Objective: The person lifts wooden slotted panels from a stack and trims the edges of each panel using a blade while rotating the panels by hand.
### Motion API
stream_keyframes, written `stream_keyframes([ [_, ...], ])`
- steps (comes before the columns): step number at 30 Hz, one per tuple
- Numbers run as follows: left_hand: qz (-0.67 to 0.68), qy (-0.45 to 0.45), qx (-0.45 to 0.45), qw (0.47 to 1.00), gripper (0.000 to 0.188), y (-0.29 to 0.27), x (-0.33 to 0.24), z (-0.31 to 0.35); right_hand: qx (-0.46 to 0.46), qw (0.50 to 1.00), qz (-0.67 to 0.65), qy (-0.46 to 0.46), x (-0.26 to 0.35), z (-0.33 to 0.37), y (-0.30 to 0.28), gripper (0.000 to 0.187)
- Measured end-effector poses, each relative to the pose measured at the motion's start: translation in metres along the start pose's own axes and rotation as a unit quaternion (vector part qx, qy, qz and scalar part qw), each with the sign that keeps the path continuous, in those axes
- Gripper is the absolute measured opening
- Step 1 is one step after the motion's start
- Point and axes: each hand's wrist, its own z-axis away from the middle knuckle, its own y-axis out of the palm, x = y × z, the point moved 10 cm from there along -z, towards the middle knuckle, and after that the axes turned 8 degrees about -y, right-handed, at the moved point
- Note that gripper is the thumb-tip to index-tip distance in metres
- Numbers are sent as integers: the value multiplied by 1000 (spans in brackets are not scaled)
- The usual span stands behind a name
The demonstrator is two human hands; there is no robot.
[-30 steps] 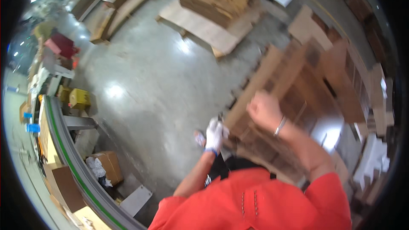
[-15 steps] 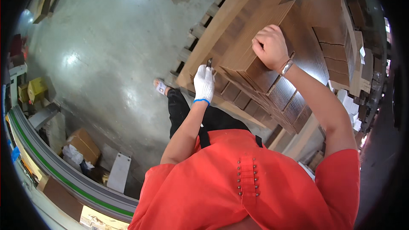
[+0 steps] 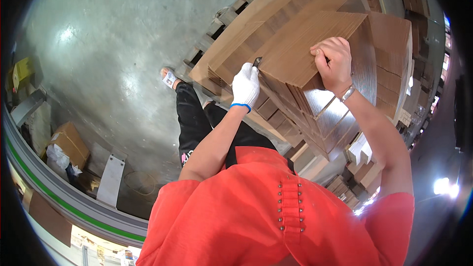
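Observation:
A stack of brown, wood-grained panels (image 3: 308, 44) leans in front of me, with their edges in layers. My left hand (image 3: 245, 86), in a white knitted glove with a blue cuff, is closed around a small dark knife-like tool (image 3: 256, 62). The tool's tip is by the stack's left corner. My bare right hand (image 3: 333, 65), with a metal band at the wrist, is curled into a fist against the panels' upper edge. Its fingers hide whatever is inside the grip.
More brown panels (image 3: 391, 34) stand on the right, and a wooden pallet (image 3: 217, 28) lies under the stack. A grey rail with a green stripe (image 3: 54, 192) curves along the lower left. An open carton (image 3: 71, 143) and a white board (image 3: 111, 180) lie on the floor beside it.
The view has shifted. My left hand has moved right and up, bringing the tool to the stack's corner. My right hand stays curled at the panels' edge.

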Motion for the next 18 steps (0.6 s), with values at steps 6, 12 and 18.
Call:
stream_keyframes([
  [6, 5, -7, -8, 1000, 17, -4, 0, 3, 13, 1000, -16, -2, 2, -2, -1, 13],
  [12, 56, -13, 53, 997, 21, 14, -22, 36, 31, 999, -16, 4, -2, -1, 1, 14],
  [18, 60, -44, -4, 997, 22, 0, -5, 13, 43, 999, -20, -1, 0, -3, 5, 16],
])
